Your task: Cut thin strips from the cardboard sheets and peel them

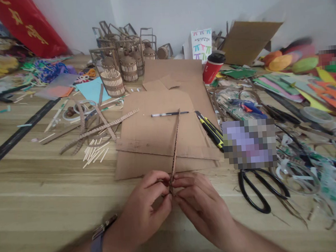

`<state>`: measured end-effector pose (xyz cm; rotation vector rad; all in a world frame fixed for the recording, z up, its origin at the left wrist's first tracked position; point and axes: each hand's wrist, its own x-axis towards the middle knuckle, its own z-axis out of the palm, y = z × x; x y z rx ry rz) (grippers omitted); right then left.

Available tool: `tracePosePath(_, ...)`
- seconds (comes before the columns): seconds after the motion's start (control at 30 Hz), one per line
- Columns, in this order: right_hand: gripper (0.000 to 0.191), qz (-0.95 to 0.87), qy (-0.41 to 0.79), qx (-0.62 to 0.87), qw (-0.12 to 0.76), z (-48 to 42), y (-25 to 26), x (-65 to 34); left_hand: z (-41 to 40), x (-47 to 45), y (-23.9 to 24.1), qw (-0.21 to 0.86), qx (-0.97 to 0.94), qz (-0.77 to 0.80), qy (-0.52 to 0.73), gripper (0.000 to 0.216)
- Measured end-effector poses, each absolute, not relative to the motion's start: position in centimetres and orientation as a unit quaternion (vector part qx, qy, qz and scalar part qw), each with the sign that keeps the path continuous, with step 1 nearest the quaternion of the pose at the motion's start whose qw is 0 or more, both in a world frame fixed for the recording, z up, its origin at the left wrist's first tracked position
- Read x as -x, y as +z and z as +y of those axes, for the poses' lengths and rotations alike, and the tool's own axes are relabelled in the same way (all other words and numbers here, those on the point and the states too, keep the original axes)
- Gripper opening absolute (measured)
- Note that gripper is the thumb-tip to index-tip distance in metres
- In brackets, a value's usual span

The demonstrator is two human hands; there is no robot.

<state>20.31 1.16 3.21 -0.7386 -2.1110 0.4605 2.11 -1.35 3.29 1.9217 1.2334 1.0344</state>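
Note:
Between my two hands a thin brown cardboard strip (175, 144) is held on edge, its corrugated side showing and its far end pointing away from me. My left hand (143, 210) pinches the near end between thumb and fingers. From the other side, my right hand (204, 206) grips the same end, fingertips close to the left ones. Flat cardboard sheets (148, 135) lie beneath the strip's far part. A pen (167, 114) rests across them, and a yellow-and-black utility knife (210, 130) lies on their right edge.
Curled cardboard strips (84, 135) and short wooden sticks (96, 151) lie left. Small stick-and-cardboard lanterns (111, 82) stand at the back. A red lidded cup (213, 68) stands behind the sheets. Black-handled scissors (260, 192) and cluttered craft scraps (300, 163) cover the right side.

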Motion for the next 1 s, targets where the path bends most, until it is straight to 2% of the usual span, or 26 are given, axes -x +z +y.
tracePosePath(0.37, 0.019, -0.834, 0.201, 0.304, 0.415, 1.49, 3.62, -20.55, -1.03, -2.01, 3.48, 0.315, -0.706, 0.479, 0.416, 0.017)
tracePosePath(0.7, 0.018, -0.805, 0.256, 0.333, 0.418, 1.70, 3.43, -20.99, -0.70, -1.69, 3.63, 0.402, -0.662, 0.489, 0.401, 0.017)
tracePosePath(0.87, 0.017, -0.829, 0.211, 0.308, 0.417, 1.68, 3.45, -20.90, -0.77, -1.73, 3.06, 0.393, -0.673, 0.488, 0.393, 0.007)
tracePosePath(1.0, 0.016, -0.853, 0.161, 0.288, 0.404, 1.47, 3.50, -20.80, -0.74, -1.72, 2.79, 0.367, -0.692, 0.486, 0.388, 0.012)
